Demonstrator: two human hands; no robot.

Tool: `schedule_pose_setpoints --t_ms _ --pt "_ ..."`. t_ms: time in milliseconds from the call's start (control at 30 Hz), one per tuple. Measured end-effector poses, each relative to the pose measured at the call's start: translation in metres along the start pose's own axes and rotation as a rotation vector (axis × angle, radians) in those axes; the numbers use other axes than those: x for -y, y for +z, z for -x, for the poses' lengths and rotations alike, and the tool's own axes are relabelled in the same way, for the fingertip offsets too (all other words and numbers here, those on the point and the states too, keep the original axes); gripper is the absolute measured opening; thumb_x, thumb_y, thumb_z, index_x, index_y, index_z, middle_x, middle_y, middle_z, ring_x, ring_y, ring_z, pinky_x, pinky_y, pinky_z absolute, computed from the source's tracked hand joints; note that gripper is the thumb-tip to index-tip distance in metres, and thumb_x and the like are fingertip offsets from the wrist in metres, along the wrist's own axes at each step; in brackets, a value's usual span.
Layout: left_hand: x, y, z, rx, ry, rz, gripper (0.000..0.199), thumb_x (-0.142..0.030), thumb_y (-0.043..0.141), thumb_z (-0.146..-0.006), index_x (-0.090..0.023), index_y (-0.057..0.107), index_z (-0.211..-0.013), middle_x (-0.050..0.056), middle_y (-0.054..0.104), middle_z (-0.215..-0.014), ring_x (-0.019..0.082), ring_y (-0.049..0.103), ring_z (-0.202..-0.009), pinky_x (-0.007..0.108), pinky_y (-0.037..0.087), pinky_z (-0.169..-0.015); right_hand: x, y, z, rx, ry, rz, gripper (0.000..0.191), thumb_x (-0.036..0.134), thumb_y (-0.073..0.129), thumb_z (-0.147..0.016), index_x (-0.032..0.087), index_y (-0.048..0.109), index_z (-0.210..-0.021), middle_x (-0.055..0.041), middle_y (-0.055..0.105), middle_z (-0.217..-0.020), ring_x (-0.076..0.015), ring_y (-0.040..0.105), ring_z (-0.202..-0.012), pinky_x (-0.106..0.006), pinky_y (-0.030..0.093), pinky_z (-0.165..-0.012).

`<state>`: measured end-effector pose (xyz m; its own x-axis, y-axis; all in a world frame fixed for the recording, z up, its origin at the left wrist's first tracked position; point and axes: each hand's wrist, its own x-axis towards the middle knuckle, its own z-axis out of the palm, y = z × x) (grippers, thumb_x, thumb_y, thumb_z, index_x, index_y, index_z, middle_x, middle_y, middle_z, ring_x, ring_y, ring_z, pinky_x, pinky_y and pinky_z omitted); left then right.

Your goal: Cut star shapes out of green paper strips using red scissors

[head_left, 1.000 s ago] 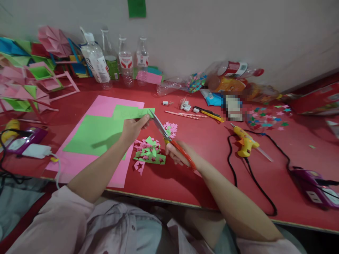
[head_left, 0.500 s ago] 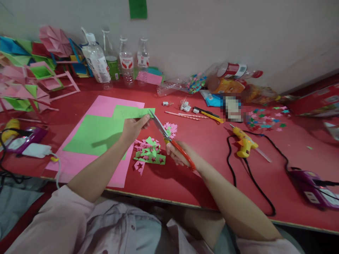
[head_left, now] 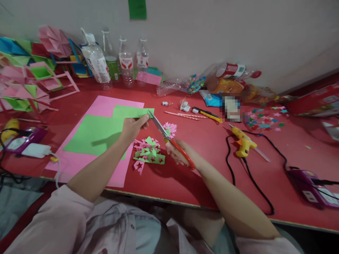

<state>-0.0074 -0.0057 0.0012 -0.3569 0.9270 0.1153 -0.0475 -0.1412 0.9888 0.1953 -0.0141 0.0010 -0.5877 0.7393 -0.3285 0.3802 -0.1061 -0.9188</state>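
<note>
My left hand [head_left: 135, 127] pinches a strip of green paper [head_left: 124, 111] near its right end, above the sheets. In my right hand [head_left: 177, 153] are scissors [head_left: 182, 153] with orange-red handles, their blades pointing up and left. The blade tips touch or overlap the strip's right end beside my left fingertips. Under my left forearm lies a larger green sheet [head_left: 90, 135] on a pink sheet [head_left: 116, 180]. Between my hands sits a heap of pink and green paper scraps [head_left: 149, 153] with star-shaped holes. Behind the scissors is a small pile of pink paper stars [head_left: 171, 128].
A yellow glue gun [head_left: 243, 143] with a trailing cord lies to the right, near a purple power strip [head_left: 312, 185]. At the back are a yellow utility knife [head_left: 209, 115], pencils [head_left: 182, 115] and upright bottles [head_left: 125, 65]. Folded paper models [head_left: 31, 81] stand far left.
Almost nothing differs. The view has shifted very slightly, and both hands keep the same hold on the paper strip and the scissors.
</note>
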Motion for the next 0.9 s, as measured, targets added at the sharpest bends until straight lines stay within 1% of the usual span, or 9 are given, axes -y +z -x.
schedule_pose_setpoints --t_ms 167,400,600,733,800,900 --pt "-0.0009 0.0005 0.0011 -0.007 -0.016 0.003 0.025 -0.03 0.06 -0.066 -0.016 0.057 -0.045 -0.001 0.055 -0.043 0.006 0.046 -0.041 0.02 0.038 -0.043 -0.0011 0.0003 0.0002 0.006 0.021 -0.034 0.049 0.066 0.052 -0.079 0.02 0.044 -0.065 0.0094 0.034 -0.037 -0.0044 0.03 -0.028 -0.018 0.028 -0.03" --pt "-0.0001 -0.0001 0.0008 -0.007 -0.023 -0.002 0.026 -0.03 0.06 -0.067 -0.016 0.057 -0.046 -0.001 0.055 -0.043 0.006 0.046 -0.042 0.02 0.038 -0.044 -0.0015 -0.0006 -0.0016 0.009 0.009 0.007 0.052 0.069 0.052 -0.077 0.019 0.045 -0.064 0.0091 0.033 -0.036 -0.005 0.03 -0.028 -0.019 0.026 -0.029" --pt "0.0009 -0.0003 0.0004 0.0 -0.011 -0.006 0.026 -0.029 0.06 -0.068 -0.016 0.057 -0.045 -0.001 0.055 -0.043 0.006 0.047 -0.042 0.02 0.038 -0.044 -0.0027 -0.0002 -0.0013 0.011 -0.026 0.021 0.052 0.068 0.051 -0.078 0.019 0.043 -0.062 0.0087 0.034 -0.039 -0.0043 0.03 -0.03 -0.019 0.028 -0.031" --pt "0.0021 -0.0011 0.0001 -0.001 -0.015 -0.001 0.027 -0.029 0.06 -0.068 -0.016 0.057 -0.045 -0.001 0.055 -0.043 0.006 0.047 -0.042 0.02 0.039 -0.044 -0.0024 -0.0008 -0.0017 0.015 -0.001 -0.009 0.051 0.068 0.051 -0.079 0.02 0.043 -0.064 0.0096 0.033 -0.038 -0.0043 0.029 -0.028 -0.018 0.027 -0.029" --pt "0.0029 -0.0013 -0.0002 0.002 -0.012 -0.002 0.026 -0.029 0.06 -0.068 -0.016 0.057 -0.046 -0.001 0.056 -0.043 0.006 0.047 -0.042 0.02 0.038 -0.044 -0.0029 -0.002 -0.0028 0.044 0.016 -0.021 0.051 0.069 0.049 -0.079 0.02 0.044 -0.065 0.01 0.032 -0.037 -0.0044 0.029 -0.027 -0.018 0.029 -0.029" --pt "0.0038 -0.0012 -0.0004 0.01 -0.012 0.001 0.026 -0.03 0.061 -0.068 -0.016 0.058 -0.047 -0.001 0.056 -0.044 0.006 0.047 -0.042 0.02 0.039 -0.044 -0.0053 -0.0042 -0.0053 0.094 0.029 -0.021 0.054 0.072 0.046 -0.078 0.02 0.044 -0.065 0.0105 0.031 -0.036 -0.0044 0.029 -0.026 -0.019 0.035 -0.032"
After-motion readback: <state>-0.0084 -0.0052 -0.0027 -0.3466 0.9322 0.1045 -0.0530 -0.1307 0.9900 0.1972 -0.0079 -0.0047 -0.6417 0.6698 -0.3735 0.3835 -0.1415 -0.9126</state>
